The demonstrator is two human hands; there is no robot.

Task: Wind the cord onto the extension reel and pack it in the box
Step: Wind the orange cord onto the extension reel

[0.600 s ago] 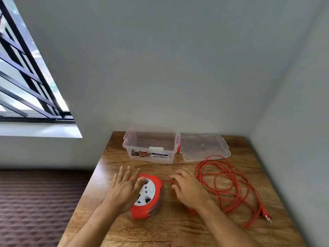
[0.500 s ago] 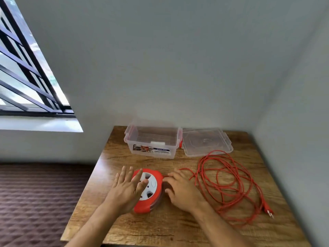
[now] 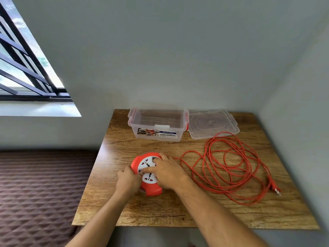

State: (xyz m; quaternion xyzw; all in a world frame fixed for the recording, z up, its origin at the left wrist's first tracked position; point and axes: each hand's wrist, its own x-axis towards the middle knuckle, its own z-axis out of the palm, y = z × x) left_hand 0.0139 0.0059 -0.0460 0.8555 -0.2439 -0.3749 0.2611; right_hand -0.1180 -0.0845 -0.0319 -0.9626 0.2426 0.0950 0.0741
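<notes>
Hands repositioned: my left hand (image 3: 128,179), flat a moment ago, now curls its fingers around the reel (image 3: 146,172) rim, my right hand (image 3: 167,172) spread across its face, cord (image 3: 229,168) loose right of it, unwound, box (image 3: 157,126) open beyond.

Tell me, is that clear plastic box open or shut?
Open. The clear box has no lid on it and looks empty; its lid lies flat on the table just right of it.
</notes>
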